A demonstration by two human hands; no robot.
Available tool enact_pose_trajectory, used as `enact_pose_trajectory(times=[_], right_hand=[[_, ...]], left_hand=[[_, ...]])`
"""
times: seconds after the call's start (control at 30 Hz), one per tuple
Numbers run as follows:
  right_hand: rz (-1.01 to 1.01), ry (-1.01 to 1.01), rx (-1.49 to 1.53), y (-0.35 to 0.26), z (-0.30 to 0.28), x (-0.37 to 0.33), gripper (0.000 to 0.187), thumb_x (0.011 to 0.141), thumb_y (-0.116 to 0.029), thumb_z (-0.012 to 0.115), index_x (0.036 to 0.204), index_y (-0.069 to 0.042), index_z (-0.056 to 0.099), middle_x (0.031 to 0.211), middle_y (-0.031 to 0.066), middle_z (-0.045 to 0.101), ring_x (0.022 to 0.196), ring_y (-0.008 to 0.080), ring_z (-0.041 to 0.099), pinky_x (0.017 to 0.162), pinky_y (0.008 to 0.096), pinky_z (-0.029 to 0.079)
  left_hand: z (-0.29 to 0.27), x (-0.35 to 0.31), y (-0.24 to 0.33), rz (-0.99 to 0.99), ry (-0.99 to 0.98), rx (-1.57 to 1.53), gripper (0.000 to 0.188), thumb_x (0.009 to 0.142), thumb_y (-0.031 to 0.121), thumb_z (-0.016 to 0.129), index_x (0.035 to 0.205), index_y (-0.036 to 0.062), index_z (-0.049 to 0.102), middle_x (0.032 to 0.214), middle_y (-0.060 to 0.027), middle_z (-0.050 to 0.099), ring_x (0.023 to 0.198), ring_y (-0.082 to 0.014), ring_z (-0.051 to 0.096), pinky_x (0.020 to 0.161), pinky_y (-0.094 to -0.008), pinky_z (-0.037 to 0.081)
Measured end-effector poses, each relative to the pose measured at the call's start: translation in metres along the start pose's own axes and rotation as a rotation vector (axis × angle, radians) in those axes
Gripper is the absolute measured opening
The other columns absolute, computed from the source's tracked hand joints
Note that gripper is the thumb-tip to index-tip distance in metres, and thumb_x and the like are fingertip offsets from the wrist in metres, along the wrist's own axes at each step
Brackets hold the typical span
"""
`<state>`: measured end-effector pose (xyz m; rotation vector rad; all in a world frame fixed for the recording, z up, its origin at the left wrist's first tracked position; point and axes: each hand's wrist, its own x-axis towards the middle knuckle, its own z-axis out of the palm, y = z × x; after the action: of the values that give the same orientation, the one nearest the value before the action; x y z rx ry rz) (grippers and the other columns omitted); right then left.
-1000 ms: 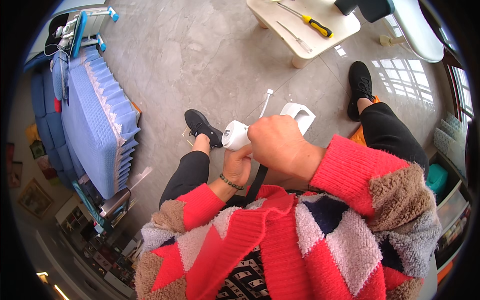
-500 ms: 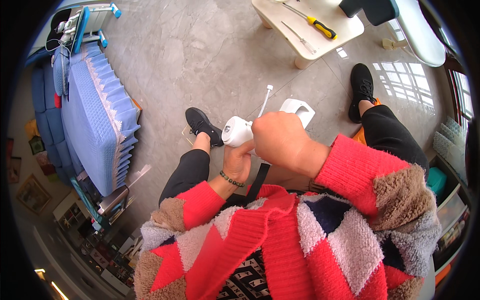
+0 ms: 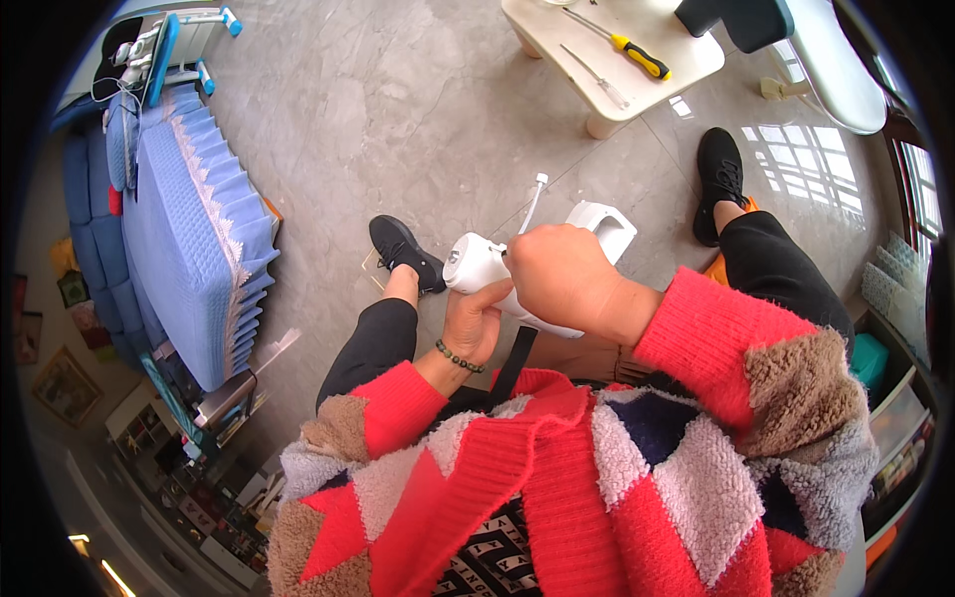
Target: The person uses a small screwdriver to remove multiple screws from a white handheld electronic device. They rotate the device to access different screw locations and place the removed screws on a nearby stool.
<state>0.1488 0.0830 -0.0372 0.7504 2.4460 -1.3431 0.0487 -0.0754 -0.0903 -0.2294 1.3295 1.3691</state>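
Two o'clock from the left hand (image 3: 472, 325), grasping a white appliance (image 3: 478, 263), the right hand (image 3: 563, 275) is clenched, on what I cannot tell.

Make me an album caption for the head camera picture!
Left bare hand holds a white, rounded plastic device; right bare hand curls over it.

Your sweater (image 3: 701, 497) has red, brown, grey, pale pink and dark blue patches, some shaped like diamonds. Your pants (image 3: 786, 261) and shoes (image 3: 718, 169) are black. Your beads (image 3: 460, 360) are dark green. Your gadget (image 3: 477, 267) is white. The screwdriver handle (image 3: 642, 57) is yellow and black.
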Motion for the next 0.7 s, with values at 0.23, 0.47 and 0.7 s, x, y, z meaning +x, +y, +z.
enact_pose_trajectory(times=[0.23,0.47,0.7], right_hand=[[0.262,-0.059,0.44,0.005,0.008,0.01,0.022,0.079,-0.019,0.063,0.08,0.003,0.067,0.078,0.024,0.065,0.079,0.0381,0.066,0.071,0.0433,0.052],[-0.077,0.166,-0.038,-0.003,0.008,-0.007,0.013,0.079,-0.01,0.059,0.083,-0.003,0.049,0.07,0.0206,0.063,0.063,0.0332,0.066,0.047,0.0419,0.049],[-0.277,0.295,-0.215,-0.001,0.013,-0.005,0.016,0.075,-0.011,0.061,0.081,-0.002,0.049,0.068,0.0171,0.061,0.064,0.0291,0.066,0.048,0.0398,0.049]], left_hand=[[0.003,0.001,0.005,0.05,0.004,0.018,0.049,0.075,-0.008,0.066,0.118,0.0073,0.052,0.114,-0.002,0.058,0.109,-0.0165,0.055,0.095,-0.0317,0.041],[0.004,0.002,0.008,0.0,0.012,0.062,0.048,0.074,-0.005,0.067,0.118,0.0073,0.053,0.114,-0.0022,0.059,0.109,-0.0169,0.055,0.095,-0.0305,0.041],[0.001,0.002,0.008,0.048,-0.023,0.095,0.054,0.075,0.004,0.069,0.125,0.0088,0.049,0.12,-0.0011,0.056,0.113,-0.0167,0.053,0.094,-0.031,0.041]])
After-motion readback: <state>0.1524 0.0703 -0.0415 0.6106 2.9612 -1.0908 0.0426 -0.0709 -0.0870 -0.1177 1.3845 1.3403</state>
